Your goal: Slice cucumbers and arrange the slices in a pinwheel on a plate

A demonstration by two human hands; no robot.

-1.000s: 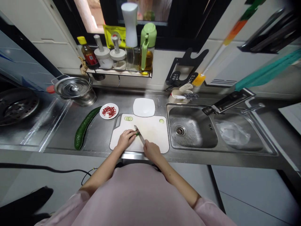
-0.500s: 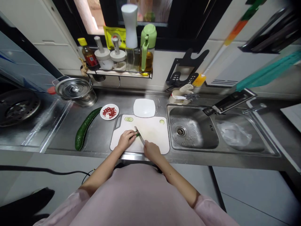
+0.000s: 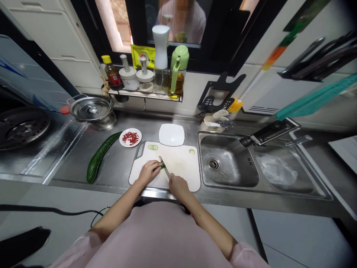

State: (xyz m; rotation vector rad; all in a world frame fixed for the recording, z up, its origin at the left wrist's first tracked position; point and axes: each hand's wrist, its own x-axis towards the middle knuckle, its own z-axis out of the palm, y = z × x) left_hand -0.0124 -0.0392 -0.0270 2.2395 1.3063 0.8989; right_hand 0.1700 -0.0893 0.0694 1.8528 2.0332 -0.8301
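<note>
My right hand (image 3: 179, 187) is wrapped round the handle of a kitchen knife (image 3: 166, 168), whose blade points away from me over the white cutting board (image 3: 184, 167). Just left of the blade, my left hand (image 3: 149, 172) holds down a small green piece of cucumber (image 3: 162, 166), mostly hidden under the fingers. Several pale cucumber slices (image 3: 153, 147) lie overlapping at the board's back left. One more piece (image 3: 192, 152) sits at its back right corner.
A whole cucumber (image 3: 102, 156) lies left of the board, beside a small plate (image 3: 122, 140) of chopped red bits. Behind the board is a white square plate (image 3: 171, 134). The sink (image 3: 228, 160) adjoins on the right; a lidded steel pot (image 3: 103, 121) stands back left.
The camera view has tilted up, so the counter appears slightly lower. Both hands stay at the same part of the board, the knife still beside the left fingertips.
</note>
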